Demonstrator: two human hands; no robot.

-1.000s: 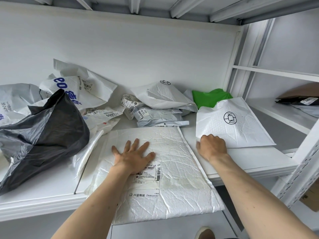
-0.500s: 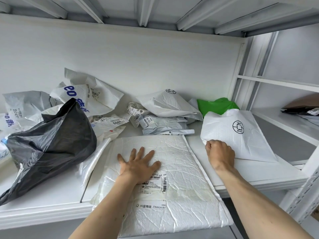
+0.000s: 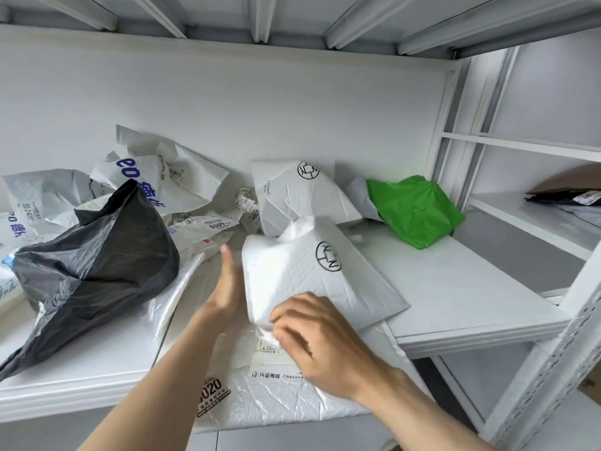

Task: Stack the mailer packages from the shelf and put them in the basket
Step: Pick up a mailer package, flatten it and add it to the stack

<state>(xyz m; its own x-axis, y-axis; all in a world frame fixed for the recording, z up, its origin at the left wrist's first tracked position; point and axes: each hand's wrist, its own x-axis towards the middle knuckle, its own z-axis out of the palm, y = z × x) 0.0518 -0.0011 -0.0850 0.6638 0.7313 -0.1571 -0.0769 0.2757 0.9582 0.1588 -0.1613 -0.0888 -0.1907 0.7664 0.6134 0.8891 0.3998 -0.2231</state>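
Head view shows your right hand (image 3: pixel 320 341) with its fingers curled round the near corner of a small white padded mailer with a round black logo (image 3: pixel 312 281), pinching that corner from above. Your left hand (image 3: pixel 226 288) stands edge-on against the mailer's left side, fingers straight and pressed together, the thumb hidden behind them. This small mailer sits tilted over a large white crinkled bubble mailer with a printed shipping label (image 3: pixel 270 398), which lies flat on the white metal shelf board (image 3: pixel 455 288) and overhangs its front edge toward you.

Behind the held mailer, a second white padded mailer with the same round logo (image 3: pixel 302 196) leans on a pile of crumpled grey and white labelled pouches (image 3: pixel 208 222). To its right, a bright green plastic bag (image 3: pixel 413 209) lies against the shelf upright. On your left, a large black plastic bag (image 3: pixel 91 268) slumps over the shelf, partly covering a translucent white poly bag (image 3: pixel 169 294) just beside the large mailer. Further back on the left is a white mailer with blue lettering (image 3: pixel 156 177), crumpled against the wall. On the neighbouring shelf at far right, a dark flat parcel (image 3: pixel 566 196) shows only in part.
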